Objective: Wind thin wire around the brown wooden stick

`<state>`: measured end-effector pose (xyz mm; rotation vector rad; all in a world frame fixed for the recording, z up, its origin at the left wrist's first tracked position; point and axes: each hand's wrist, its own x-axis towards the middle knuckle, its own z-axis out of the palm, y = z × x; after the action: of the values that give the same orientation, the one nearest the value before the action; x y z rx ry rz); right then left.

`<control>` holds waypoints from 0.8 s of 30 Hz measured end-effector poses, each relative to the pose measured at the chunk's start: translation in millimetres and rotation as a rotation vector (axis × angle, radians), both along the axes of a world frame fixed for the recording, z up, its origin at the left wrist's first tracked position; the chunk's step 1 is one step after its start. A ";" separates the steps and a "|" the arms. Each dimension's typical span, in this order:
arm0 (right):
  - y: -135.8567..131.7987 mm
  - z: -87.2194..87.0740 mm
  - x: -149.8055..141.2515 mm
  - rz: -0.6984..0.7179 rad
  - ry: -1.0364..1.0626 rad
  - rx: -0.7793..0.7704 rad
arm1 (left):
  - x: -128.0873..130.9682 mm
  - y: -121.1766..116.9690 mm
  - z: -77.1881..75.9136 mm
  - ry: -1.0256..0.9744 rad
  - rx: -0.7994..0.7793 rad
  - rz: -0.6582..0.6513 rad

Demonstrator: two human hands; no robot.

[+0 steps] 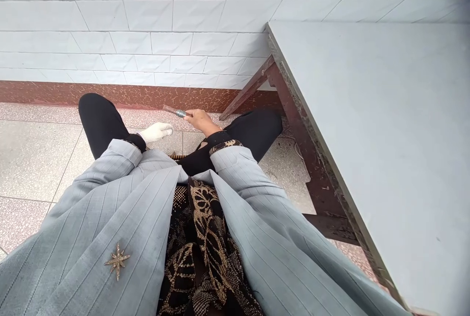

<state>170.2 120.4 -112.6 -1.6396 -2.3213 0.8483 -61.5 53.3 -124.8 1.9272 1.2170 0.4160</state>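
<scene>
My right hand (200,120) is bare and wrapped round a short brown stick-like tool (170,109), whose middle is bound with a coil of silvery wire (180,113). The tool points left, above the floor between my knees; its exact kind is unclear. Just left of it, my left hand (156,132) wears a white glove. Its fingers are drawn together, with a greyish spot at the tips; what they hold, if anything, I cannot make out. The two hands are apart. Below them, a small brown edge (176,157) of something shows, mostly hidden by my clothes.
A table (374,125) with a pale top and dark wooden legs stands close on my right. Ahead is a white tiled wall (147,17) with a brown skirting band (47,91). My bent knees (99,115) flank the hands over the speckled tile floor (33,154).
</scene>
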 end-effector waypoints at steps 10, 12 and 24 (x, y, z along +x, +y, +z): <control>-11.7 7.6 -7.0 0.251 -0.329 -0.022 | -4.5 7.4 4.6 0.217 0.209 0.007; -10.0 6.3 -4.4 0.307 -0.307 -0.029 | -4.1 9.3 11.1 0.235 0.220 -0.006; -6.8 4.1 4.6 0.454 0.576 -0.334 | -5.9 18.1 34.8 -0.188 -0.033 0.059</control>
<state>174.9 113.6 -108.5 -0.7736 -2.2098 1.6187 -67.4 71.4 -90.0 1.7842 1.1520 0.5907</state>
